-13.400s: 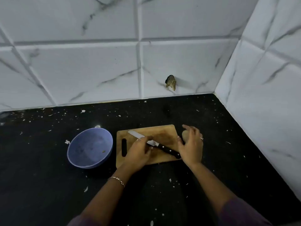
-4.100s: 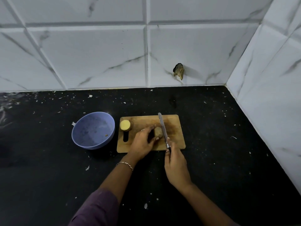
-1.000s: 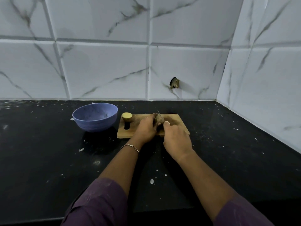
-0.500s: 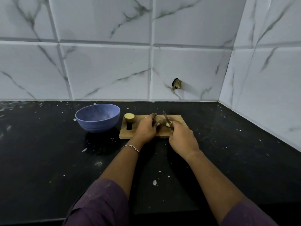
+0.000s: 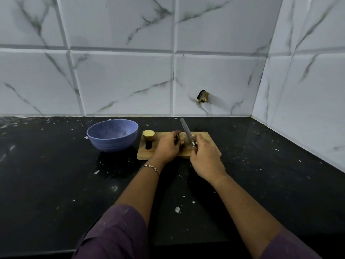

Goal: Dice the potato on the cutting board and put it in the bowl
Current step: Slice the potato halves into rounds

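Observation:
A wooden cutting board [image 5: 207,136] lies on the black counter. One potato half [image 5: 148,135] stands cut face up at the board's left end, above the handle slot. My left hand [image 5: 167,147] holds the other potato piece [image 5: 183,143] down on the board; most of that piece is hidden by my fingers. My right hand [image 5: 204,157] grips the knife [image 5: 186,130] by its handle, the blade raised and angled up and away over the held piece. An empty blue bowl [image 5: 112,135] sits left of the board.
The black counter [image 5: 56,174] is speckled with white flecks. Marble-look tiled walls close off the back and the right side, meeting in a corner at the far right. A small broken fitting [image 5: 203,96] sticks out of the back wall above the board.
The knife blade has risen from a low angle over the potato to a steeper, raised angle. My left hand stays on the potato piece; the camera view has shifted slightly.

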`<action>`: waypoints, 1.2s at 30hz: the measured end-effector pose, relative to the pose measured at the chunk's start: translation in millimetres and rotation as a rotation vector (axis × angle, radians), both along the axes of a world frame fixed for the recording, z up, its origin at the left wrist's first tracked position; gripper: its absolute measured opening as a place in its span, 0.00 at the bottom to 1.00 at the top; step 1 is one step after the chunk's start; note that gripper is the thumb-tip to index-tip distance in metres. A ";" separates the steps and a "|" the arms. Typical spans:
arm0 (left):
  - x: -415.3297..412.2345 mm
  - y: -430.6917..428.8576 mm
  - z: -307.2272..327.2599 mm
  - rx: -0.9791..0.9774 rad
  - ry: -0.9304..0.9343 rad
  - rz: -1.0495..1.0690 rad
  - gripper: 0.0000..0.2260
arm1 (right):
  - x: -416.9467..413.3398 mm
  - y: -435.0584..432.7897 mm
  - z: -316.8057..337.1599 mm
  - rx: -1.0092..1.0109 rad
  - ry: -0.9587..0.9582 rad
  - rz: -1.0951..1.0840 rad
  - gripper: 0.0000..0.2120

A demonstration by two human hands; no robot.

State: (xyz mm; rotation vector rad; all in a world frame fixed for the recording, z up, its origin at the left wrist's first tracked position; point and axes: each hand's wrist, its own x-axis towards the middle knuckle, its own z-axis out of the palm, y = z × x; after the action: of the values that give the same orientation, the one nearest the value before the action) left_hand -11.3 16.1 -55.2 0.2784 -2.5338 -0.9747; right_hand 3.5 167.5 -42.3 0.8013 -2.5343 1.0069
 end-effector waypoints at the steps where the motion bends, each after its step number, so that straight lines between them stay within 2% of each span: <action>1: -0.4 0.2 -0.2 -0.002 -0.002 0.002 0.23 | 0.0 0.0 -0.1 -0.004 -0.006 0.007 0.16; 15: -3.1 -0.1 0.0 -0.030 -0.012 0.012 0.21 | 5.6 -5.4 -9.2 -0.009 -0.015 0.003 0.17; 22: -2.5 -2.2 -0.4 0.014 -0.007 0.008 0.20 | 5.5 -13.5 -6.9 0.054 0.054 -0.007 0.19; 30: 0.3 -0.5 0.6 0.022 -0.001 -0.009 0.20 | 12.3 -6.2 -8.5 0.073 0.019 -0.003 0.16; 36: 0.9 -1.9 0.5 0.011 0.012 -0.005 0.20 | 4.5 -13.5 -7.1 0.067 -0.001 0.009 0.17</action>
State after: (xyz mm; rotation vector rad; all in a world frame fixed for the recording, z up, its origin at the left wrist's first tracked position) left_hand -10.4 14.1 -54.7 0.2690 -2.5195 -0.9896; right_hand 8.1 154.0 -49.4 0.8310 -2.5803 0.9297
